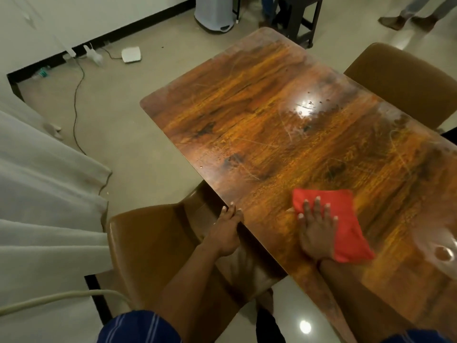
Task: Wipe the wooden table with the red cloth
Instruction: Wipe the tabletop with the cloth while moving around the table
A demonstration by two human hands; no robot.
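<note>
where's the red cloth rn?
Head view, lower right: the red cloth lies on the wooden table under the right hand, right of the left hand at the table's edge.

We see plain red square cloth (pixel 346 206), orange-brown dark-streaked wooden table (pixel 247 107), tan glossy chair (pixel 148 243) beside that table, our blue white-striped sleeve (pixel 138 328).
</note>
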